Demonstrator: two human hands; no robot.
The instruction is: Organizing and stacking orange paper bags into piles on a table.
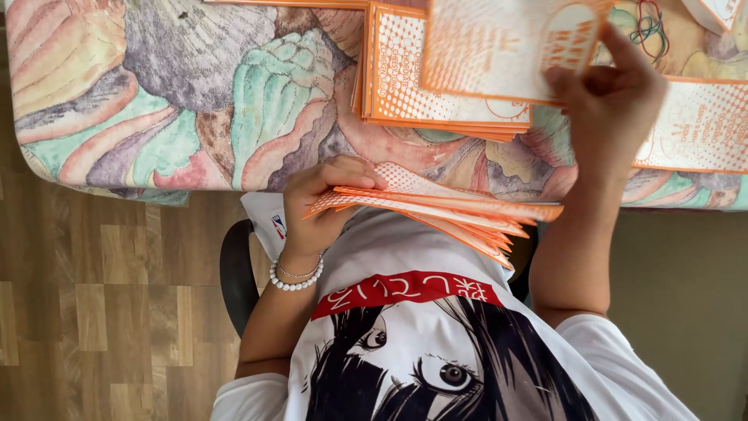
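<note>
While the left hand [323, 204] clamps a fanned bundle of orange-and-white paper sleeves [436, 209] against the chest, fingers curled tight over the near edge and thumb underneath, the right hand [615, 93] is up over the table with a single sleeve [499, 47] pinched between thumb and fingers, held flat and slightly tilted just above the neat stack [425, 86] lying on the shell-patterned tablecloth [195, 93]. So the bundle sits off the table, near the lap, and the one sleeve hangs in the air over the pile. By the look of it, this is the dealing step: one piece peeled off the hand-held fan and carried to the stack. To land it cleanly, the sleeve wants squaring with the stack's edges before the fingers let go, or it could sit skewed. More of the same printed sleeves [697, 129] lie to the right of the stack, touching the table's edge, and a tangle of coloured rubber bands [650, 27] rests near the far right, partly behind the raised hand. A bead bracelet [296, 279] circles the left wrist, a black chair back [234, 273] shows beside that arm, and wood-look flooring [93, 312] runs under everything.
</note>
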